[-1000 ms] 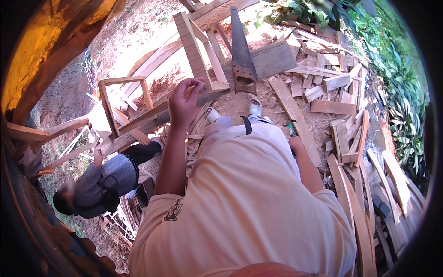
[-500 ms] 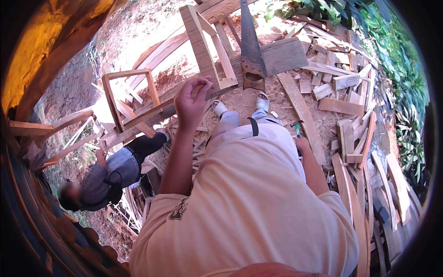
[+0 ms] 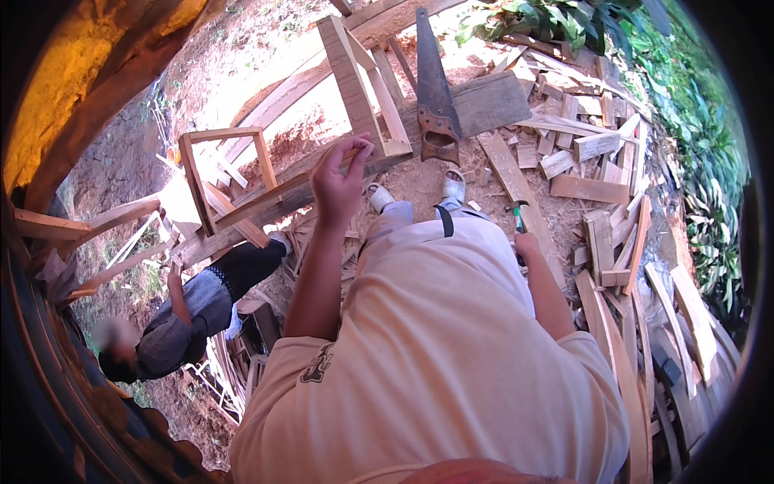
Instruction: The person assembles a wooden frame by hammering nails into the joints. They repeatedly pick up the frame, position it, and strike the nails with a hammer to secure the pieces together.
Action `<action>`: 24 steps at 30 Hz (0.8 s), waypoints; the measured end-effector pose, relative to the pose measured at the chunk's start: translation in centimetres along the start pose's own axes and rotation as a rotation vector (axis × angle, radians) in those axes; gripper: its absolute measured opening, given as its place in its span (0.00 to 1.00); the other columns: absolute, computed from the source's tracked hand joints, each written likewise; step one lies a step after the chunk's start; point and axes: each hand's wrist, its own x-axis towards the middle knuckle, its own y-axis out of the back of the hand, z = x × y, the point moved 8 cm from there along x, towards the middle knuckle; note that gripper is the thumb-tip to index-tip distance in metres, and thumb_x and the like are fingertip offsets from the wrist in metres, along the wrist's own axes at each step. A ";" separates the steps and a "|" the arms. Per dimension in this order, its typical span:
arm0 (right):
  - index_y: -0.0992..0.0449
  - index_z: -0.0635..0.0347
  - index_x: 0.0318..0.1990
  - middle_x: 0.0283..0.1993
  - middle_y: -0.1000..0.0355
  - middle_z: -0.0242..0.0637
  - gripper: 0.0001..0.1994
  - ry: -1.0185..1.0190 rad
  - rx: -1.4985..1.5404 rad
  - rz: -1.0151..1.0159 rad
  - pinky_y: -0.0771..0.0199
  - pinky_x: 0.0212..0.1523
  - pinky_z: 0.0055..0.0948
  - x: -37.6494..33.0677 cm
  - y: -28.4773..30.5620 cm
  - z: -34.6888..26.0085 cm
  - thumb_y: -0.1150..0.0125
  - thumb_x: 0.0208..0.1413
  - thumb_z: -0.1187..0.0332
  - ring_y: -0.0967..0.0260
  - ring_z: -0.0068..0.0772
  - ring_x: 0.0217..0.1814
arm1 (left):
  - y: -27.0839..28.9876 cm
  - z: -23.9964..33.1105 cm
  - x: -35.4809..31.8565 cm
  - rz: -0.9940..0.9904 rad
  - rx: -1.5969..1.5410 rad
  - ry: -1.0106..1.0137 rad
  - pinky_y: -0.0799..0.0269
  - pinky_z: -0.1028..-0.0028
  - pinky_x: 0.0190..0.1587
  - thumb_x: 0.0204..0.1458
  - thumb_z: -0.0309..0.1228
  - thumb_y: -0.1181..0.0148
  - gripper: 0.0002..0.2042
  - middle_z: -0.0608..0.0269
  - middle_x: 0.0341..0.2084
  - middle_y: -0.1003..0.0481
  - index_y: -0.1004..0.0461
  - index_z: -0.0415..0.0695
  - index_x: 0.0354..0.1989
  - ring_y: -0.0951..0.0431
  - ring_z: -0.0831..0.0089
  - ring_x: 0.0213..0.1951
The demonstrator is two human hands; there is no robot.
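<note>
My left hand (image 3: 339, 181) is raised in front of me, thumb and fingertips pinched together. Whatever it pinches, if anything, is too small to make out. Beyond its fingertips stands a wooden frame (image 3: 352, 77) of joined pieces. My right hand (image 3: 526, 245) hangs by my right hip, closed round a hammer (image 3: 518, 213) with a green part near its dark head. A handsaw (image 3: 436, 105) with a wooden handle lies ahead of my feet, across a wide weathered board (image 3: 492, 103). Neither hand touches the saw.
A second wooden frame (image 3: 193, 177) stands at the left on a long beam (image 3: 258, 211). Near it a person (image 3: 189, 310) in grey and black bends forward. Scrap wood (image 3: 592, 189) covers the ground at right, beside green plants (image 3: 697, 153). A plank (image 3: 516, 173) lies by my right foot.
My right hand has brought the hammer slightly forward, so its head shows more. My left hand keeps its pinch. The person at left has shifted, with an arm now stretched toward the beam.
</note>
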 end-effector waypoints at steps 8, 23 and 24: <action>0.26 0.61 0.32 0.19 0.32 0.32 0.18 0.249 0.258 0.130 0.37 0.17 0.34 -0.7 3.8 -4.4 0.43 0.70 0.56 0.35 0.28 0.15 | -0.3 2.0 0.3 0.003 0.055 -0.178 0.18 0.71 0.46 0.57 0.20 0.32 0.05 0.56 0.40 0.14 0.17 0.37 0.41 0.13 0.70 0.41; 0.30 0.62 0.62 0.41 0.21 0.58 0.18 1.340 -0.032 0.268 0.24 0.42 0.52 -40.3 15.8 -30.3 0.43 0.68 0.70 0.22 0.65 0.44 | -0.7 2.8 -1.0 0.122 0.099 -0.345 0.18 0.68 0.45 0.59 0.24 0.33 0.05 0.53 0.39 0.15 0.17 0.37 0.41 0.13 0.63 0.41; 0.30 0.62 0.63 0.41 0.21 0.58 0.18 1.283 -0.089 0.246 0.24 0.42 0.53 -40.2 15.2 -30.3 0.44 0.68 0.70 0.22 0.66 0.44 | -0.8 2.8 -1.2 0.146 0.108 -0.368 0.18 0.67 0.44 0.59 0.24 0.33 0.05 0.53 0.38 0.15 0.17 0.37 0.40 0.13 0.62 0.40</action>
